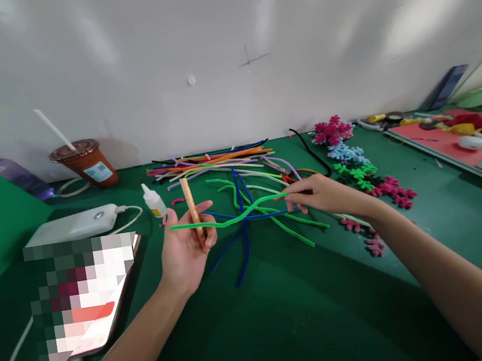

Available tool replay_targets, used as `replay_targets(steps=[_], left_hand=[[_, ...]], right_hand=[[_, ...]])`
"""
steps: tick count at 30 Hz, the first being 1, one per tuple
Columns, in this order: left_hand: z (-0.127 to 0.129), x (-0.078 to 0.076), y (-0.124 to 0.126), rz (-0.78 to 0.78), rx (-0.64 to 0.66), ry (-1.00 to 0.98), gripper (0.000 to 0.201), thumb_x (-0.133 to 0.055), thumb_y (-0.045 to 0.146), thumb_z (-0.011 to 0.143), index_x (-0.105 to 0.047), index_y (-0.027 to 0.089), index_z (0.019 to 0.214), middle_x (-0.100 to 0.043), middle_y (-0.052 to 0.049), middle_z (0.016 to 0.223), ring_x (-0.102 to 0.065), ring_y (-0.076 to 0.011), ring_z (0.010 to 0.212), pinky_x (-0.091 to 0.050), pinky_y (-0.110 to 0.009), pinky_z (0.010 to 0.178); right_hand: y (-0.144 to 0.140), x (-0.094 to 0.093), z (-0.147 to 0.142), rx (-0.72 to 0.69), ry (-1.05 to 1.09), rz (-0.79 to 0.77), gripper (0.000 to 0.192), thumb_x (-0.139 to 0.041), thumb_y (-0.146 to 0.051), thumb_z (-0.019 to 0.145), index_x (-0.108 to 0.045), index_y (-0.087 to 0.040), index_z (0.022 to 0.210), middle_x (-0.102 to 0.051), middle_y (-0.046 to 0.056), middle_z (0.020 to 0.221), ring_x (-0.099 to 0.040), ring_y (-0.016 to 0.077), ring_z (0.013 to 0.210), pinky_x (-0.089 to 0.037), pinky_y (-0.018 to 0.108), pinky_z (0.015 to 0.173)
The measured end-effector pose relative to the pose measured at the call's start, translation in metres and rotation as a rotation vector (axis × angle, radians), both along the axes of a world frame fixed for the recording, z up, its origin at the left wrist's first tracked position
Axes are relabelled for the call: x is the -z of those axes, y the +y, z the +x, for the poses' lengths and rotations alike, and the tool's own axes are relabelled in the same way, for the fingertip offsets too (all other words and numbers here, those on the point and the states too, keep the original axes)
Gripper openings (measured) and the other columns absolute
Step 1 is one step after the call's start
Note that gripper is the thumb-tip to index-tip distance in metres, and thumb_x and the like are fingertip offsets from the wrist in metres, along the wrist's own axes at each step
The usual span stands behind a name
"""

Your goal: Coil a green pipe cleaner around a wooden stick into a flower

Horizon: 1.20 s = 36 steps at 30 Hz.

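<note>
My left hand (182, 258) holds a short wooden stick (190, 203) upright in its curled fingers. A bright green pipe cleaner (252, 208) runs across that stick, its left end lying by my thumb. The far end of the same pipe cleaner is pinched between the fingertips of my right hand (319, 193), so it spans both hands in a slight wave. Below it on the table, blue pipe cleaners (248, 252) and more green pipe cleaners (291, 231) lie crossed. Scissors (279, 166), partly hidden, rest just behind my right hand.
A bundle of coloured pipe cleaners (215, 163) lies along the wall. At left are a glue bottle (154, 200), a power bank (75, 224), a phone (103, 291), an iced drink (87, 164) and a purple bottle (8, 170). Fuzzy snowflake shapes (348, 155) and a red board (434, 139) are at right.
</note>
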State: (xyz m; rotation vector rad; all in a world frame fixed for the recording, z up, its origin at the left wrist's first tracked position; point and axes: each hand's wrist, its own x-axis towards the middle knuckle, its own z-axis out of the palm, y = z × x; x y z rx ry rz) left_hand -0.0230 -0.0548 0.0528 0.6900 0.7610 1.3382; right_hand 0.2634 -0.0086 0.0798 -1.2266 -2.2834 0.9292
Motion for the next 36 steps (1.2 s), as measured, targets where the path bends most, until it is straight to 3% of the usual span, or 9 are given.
replay_targets(steps=[4, 7, 10, 13, 15, 20, 25, 30, 36], left_hand=[[0.002, 0.001, 0.000, 0.018, -0.051, 0.032, 0.057, -0.041, 0.057, 0.088, -0.068, 0.008, 0.102, -0.058, -0.007, 0.072, -0.046, -0.0102, 0.051, -0.038, -0.023, 0.044], [0.006, 0.003, -0.001, 0.057, -0.063, 0.129, 0.033, -0.063, 0.037, 0.082, -0.068, 0.012, 0.103, -0.058, -0.005, 0.077, -0.047, -0.0087, 0.058, -0.037, -0.020, 0.047], [0.009, 0.005, -0.003, 0.102, -0.024, 0.269, 0.031, -0.071, 0.019, 0.075, -0.067, 0.016, 0.106, -0.054, -0.002, 0.077, -0.046, -0.0076, 0.062, -0.036, -0.019, 0.050], [0.012, 0.007, -0.006, 0.138, 0.010, 0.387, 0.030, -0.069, 0.021, 0.078, -0.066, 0.019, 0.108, -0.051, 0.000, 0.075, -0.046, -0.0080, 0.062, -0.035, -0.020, 0.052], [0.013, 0.007, -0.007, 0.146, 0.024, 0.475, 0.030, -0.067, 0.024, 0.079, -0.065, 0.020, 0.108, -0.052, -0.001, 0.076, -0.049, -0.0092, 0.063, -0.037, -0.021, 0.054], [0.016, 0.007, -0.012, 0.179, 0.074, 0.637, 0.030, -0.066, 0.026, 0.080, -0.065, 0.022, 0.110, -0.056, -0.001, 0.078, -0.054, -0.0115, 0.065, -0.040, -0.024, 0.060], [0.017, 0.007, -0.014, 0.153, 0.108, 0.538, 0.034, -0.066, 0.030, 0.080, -0.065, 0.019, 0.112, -0.059, -0.004, 0.082, -0.055, -0.0140, 0.067, -0.039, -0.026, 0.059], [0.017, 0.006, -0.011, 0.084, 0.126, 0.257, 0.047, -0.056, 0.046, 0.084, -0.066, 0.012, 0.115, -0.062, -0.010, 0.088, -0.055, -0.0179, 0.073, -0.042, -0.029, 0.064], [0.016, 0.008, -0.012, 0.093, 0.173, 0.273, 0.045, -0.062, 0.037, 0.080, -0.063, 0.015, 0.120, -0.063, -0.010, 0.091, -0.053, -0.0176, 0.077, -0.040, -0.030, 0.069]], right_hand=[[0.004, 0.002, 0.005, 0.034, 0.010, 0.010, 0.032, -0.051, -0.042, 0.088, -0.072, -0.020, 0.076, -0.067, 0.004, 0.068, -0.054, 0.0135, 0.054, -0.041, 0.027, 0.053], [0.004, 0.001, 0.006, 0.089, -0.027, 0.004, 0.035, -0.050, -0.042, 0.088, -0.070, -0.020, 0.070, -0.064, 0.003, 0.060, -0.054, 0.0138, 0.054, -0.040, 0.027, 0.053], [0.005, -0.001, 0.007, 0.130, -0.053, 0.014, 0.035, -0.048, -0.041, 0.089, -0.070, -0.019, 0.072, -0.062, 0.003, 0.058, -0.055, 0.0139, 0.054, -0.040, 0.026, 0.055], [0.003, 0.000, 0.005, 0.147, -0.043, 0.090, 0.030, -0.055, -0.041, 0.086, -0.070, -0.021, 0.101, -0.068, 0.004, 0.074, -0.057, 0.0138, 0.058, -0.042, 0.026, 0.056], [0.000, 0.001, -0.002, 0.146, -0.054, 0.176, 0.041, -0.062, -0.043, 0.081, -0.064, -0.024, 0.116, -0.069, 0.004, 0.085, -0.060, 0.0150, 0.064, -0.044, 0.026, 0.059], [-0.023, 0.005, -0.036, -0.045, -0.084, 0.266, 0.031, -0.059, -0.037, 0.085, -0.065, -0.024, 0.114, -0.071, 0.005, 0.098, -0.065, 0.0182, 0.079, -0.047, 0.029, 0.072], [-0.036, 0.006, -0.055, -0.203, -0.117, 0.320, 0.023, -0.047, -0.026, 0.093, -0.069, -0.024, 0.102, -0.071, 0.004, 0.094, -0.064, 0.0177, 0.082, -0.044, 0.027, 0.070], [-0.028, 0.010, -0.050, -0.072, -0.092, 0.313, 0.025, -0.046, -0.032, 0.094, -0.069, -0.021, 0.092, -0.068, 0.003, 0.077, -0.058, 0.0146, 0.066, -0.039, 0.024, 0.060], [-0.028, 0.013, -0.050, 0.040, -0.075, 0.336, 0.028, -0.046, -0.036, 0.094, -0.064, -0.020, 0.079, -0.058, -0.001, 0.064, -0.046, 0.0108, 0.056, -0.031, 0.024, 0.055]])
